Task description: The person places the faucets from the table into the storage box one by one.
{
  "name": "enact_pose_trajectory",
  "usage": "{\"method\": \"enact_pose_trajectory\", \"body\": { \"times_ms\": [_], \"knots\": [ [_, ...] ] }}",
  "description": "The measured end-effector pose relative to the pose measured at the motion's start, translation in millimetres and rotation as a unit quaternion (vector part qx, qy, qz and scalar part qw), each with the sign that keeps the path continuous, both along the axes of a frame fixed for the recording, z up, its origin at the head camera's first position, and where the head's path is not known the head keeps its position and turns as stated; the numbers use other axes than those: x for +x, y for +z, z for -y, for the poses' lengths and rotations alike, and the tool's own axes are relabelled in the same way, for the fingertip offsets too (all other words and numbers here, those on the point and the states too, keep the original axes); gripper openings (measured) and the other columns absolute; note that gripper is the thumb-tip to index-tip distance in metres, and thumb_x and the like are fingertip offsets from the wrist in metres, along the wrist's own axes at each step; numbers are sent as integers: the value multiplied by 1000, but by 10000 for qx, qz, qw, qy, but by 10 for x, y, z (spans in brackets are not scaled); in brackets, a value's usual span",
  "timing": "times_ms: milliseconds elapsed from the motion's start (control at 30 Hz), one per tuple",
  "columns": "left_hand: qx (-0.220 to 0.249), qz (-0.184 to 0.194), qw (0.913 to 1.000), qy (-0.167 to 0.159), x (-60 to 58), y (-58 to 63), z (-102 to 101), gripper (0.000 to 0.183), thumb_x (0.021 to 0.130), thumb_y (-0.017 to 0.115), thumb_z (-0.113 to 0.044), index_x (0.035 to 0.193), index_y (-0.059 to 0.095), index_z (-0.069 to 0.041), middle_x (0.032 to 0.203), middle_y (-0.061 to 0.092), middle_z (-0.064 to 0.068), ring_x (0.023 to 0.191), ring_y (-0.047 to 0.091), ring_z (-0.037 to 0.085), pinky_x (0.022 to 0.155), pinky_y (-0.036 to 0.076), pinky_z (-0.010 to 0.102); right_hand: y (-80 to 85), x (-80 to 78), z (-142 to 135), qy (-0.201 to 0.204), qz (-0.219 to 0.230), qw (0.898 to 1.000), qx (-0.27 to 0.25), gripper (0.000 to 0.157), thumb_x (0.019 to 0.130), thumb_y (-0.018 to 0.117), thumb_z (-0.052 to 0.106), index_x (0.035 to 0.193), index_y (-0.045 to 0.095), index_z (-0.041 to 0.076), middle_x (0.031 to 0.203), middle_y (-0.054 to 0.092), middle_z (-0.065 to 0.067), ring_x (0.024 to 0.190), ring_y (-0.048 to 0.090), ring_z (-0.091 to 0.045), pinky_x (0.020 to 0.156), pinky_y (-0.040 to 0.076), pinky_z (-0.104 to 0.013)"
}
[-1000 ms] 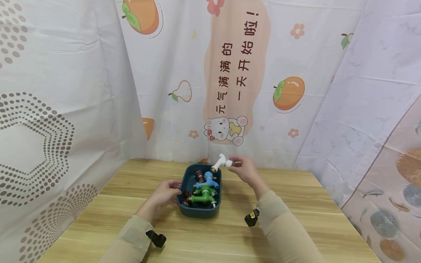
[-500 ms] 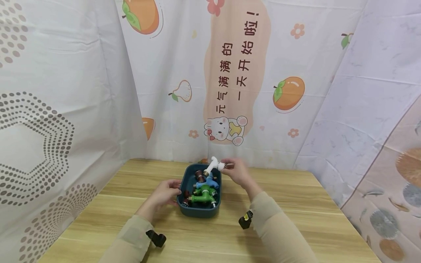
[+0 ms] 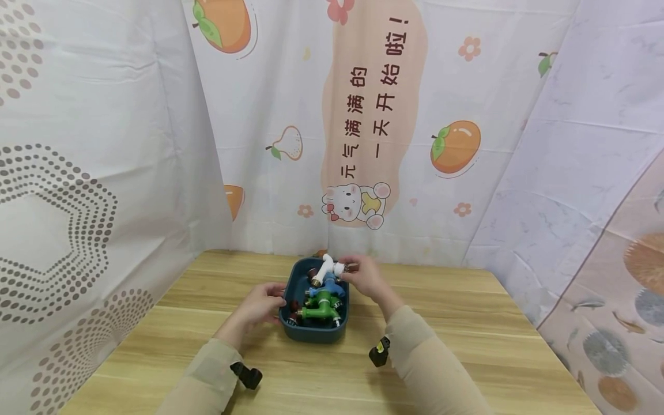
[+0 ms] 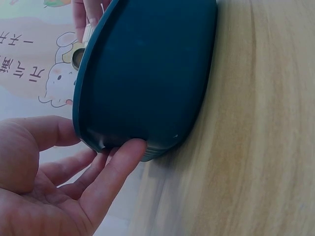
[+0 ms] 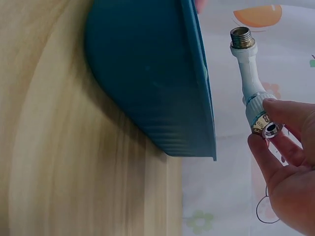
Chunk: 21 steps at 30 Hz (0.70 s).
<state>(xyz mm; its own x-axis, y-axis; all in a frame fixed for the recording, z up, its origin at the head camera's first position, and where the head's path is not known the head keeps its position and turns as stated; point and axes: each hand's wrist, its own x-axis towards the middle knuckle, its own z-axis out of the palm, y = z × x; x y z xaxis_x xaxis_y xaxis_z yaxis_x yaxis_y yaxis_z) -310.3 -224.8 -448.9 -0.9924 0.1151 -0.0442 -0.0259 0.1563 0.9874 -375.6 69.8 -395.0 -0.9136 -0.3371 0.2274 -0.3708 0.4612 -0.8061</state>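
My right hand (image 3: 365, 279) pinches a white tap (image 3: 324, 270) by its ribbed end, above the far right part of a dark teal bin (image 3: 311, 335). In the right wrist view the tap (image 5: 250, 73) points its threaded metal inlet upward, beyond the bin's rim, with thumb and fingers at the other end. My left hand (image 3: 261, 303) holds the bin's left side; in the left wrist view its thumb is at the rim and a fingertip presses the outer wall (image 4: 147, 88). Inside the bin lie a blue tap (image 3: 332, 286), green taps (image 3: 320, 312) and dark red-brown pieces (image 3: 294, 306), partly hidden.
The bin stands on a wood-grain table (image 3: 441, 323) near its far edge. Printed curtains (image 3: 290, 190) hang behind and on both sides. A small black camera is strapped to each wrist.
My right hand has moved left and slightly down, carrying the white tap from the bin's far right corner to over its inside. My left hand and the bin have stayed put.
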Motion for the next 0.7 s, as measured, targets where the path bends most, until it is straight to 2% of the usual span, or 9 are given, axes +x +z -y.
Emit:
{"method": "enact_pose_trajectory", "body": {
  "times_ms": [367,700],
  "knots": [
    [-35,-28,10000,62,3,-5,-5,50,94,57,4,143,51,7,126,57,27,97,67,30,65,61,49,-114,-41,132,236,-349,9988,238,29,88,77,4,117,73,7,117,69,-10,103,67,-28,87,58,-40],
    [-79,-35,9999,73,12,11,-8,49,95,58,4,143,51,8,124,57,26,94,67,29,64,61,48,-152,-12,255,136,-109,9992,352,29,90,76,5,119,73,9,117,69,-8,103,67,-24,86,58,-37]
  ]
}}
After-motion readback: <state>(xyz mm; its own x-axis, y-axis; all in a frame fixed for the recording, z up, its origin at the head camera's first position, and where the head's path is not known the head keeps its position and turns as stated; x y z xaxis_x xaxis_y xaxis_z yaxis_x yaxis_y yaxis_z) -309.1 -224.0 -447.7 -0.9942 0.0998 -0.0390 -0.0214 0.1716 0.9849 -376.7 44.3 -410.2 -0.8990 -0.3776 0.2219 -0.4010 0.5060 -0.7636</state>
